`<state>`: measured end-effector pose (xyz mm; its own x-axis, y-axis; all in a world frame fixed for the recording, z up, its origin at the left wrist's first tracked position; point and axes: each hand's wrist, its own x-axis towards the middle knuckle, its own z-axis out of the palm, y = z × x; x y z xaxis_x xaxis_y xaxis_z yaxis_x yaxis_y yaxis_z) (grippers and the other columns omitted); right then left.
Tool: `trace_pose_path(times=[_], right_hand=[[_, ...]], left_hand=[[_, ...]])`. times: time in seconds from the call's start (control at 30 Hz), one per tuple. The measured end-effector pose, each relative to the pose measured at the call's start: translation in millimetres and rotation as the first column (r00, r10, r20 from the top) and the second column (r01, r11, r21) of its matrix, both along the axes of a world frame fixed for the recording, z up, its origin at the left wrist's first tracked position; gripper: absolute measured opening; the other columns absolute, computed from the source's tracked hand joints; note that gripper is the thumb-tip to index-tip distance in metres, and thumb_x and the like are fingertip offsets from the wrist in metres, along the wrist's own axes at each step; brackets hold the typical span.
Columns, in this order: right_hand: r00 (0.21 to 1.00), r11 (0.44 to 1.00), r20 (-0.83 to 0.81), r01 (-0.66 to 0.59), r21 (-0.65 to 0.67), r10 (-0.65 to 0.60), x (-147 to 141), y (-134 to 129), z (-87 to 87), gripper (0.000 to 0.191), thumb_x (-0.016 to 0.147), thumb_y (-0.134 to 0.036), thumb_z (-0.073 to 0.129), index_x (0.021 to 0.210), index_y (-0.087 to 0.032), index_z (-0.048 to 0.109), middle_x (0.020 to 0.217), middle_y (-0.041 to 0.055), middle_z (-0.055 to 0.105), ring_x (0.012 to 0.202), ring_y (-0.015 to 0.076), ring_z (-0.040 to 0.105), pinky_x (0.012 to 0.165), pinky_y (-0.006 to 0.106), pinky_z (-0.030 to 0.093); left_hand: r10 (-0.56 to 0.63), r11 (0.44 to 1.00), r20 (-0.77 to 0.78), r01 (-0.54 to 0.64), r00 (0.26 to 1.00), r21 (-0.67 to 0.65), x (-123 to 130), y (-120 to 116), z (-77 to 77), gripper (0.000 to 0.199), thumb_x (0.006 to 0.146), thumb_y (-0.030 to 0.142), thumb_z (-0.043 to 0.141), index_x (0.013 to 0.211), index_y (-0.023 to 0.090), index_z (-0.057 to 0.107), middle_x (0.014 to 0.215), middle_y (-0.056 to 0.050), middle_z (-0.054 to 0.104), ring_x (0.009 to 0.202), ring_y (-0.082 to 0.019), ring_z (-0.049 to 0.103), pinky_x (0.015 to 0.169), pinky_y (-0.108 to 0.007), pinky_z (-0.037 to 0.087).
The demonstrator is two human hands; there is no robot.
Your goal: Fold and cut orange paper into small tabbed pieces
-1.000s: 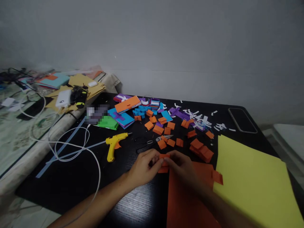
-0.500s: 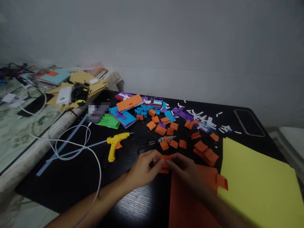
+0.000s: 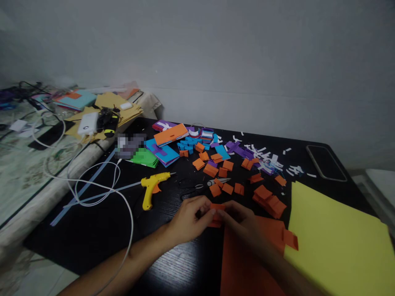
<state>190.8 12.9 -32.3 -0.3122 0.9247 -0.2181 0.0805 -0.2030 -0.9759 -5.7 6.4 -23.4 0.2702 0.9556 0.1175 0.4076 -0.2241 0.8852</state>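
Between my two hands is a small folded orange paper piece (image 3: 217, 222), pinched by thumbs and fingers low over the black table. My left hand (image 3: 191, 218) grips its left side. On its right side my right hand (image 3: 241, 220) is closed in a pinch, its fingers partly hidden. Under my right forearm lies a large orange sheet (image 3: 236, 267). Just beyond my hands, several small folded orange pieces (image 3: 227, 188) are scattered around a pair of scissors (image 3: 212, 182). A pile of more orange pieces (image 3: 269, 201) sits past my right hand.
A yellow glue gun (image 3: 151, 189) and a looping white cable (image 3: 128, 205) lie at left. Yellow sheets (image 3: 336, 238) cover the right side, with a phone (image 3: 326, 163) behind. Paper scraps (image 3: 268, 160) and folded cards (image 3: 169, 135) lie toward the wall.
The whole view has shifted slightly, so things appear a little farther right and lower. Both hands keep their pinch on the orange piece, with hardly any other movement.
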Motion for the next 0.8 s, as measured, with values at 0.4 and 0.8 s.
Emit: trace_pose_path(times=[0.4,0.8], right_hand=[[1.0,1.0,0.016,0.002,-0.003,-0.002,0.6,-0.8,-2.5,0.037,0.083,-0.057,0.077,0.083,-0.02,0.07,0.081,0.0031,0.071,0.078,0.0203,0.067,0.071,0.031,0.053],[1.0,1.0,0.001,-0.01,0.002,0.01,0.8,-1.5,-3.2,0.036,0.085,-0.056,0.076,0.084,-0.02,0.07,0.083,0.0031,0.071,0.08,0.0203,0.067,0.072,0.03,0.053]], left_hand=[[0.0,1.0,-0.002,0.0,1.0,-0.017,0.5,-0.4,0.2,0.022,0.092,0.021,0.059,0.072,0.02,0.05,0.067,0.004,0.05,0.061,-0.011,0.048,0.059,-0.023,0.035],[-0.013,1.0,0.001,0.013,1.0,0.006,0.3,-0.5,-1.4,0.023,0.093,0.021,0.058,0.072,0.019,0.05,0.066,0.004,0.049,0.06,-0.01,0.047,0.057,-0.022,0.033]])
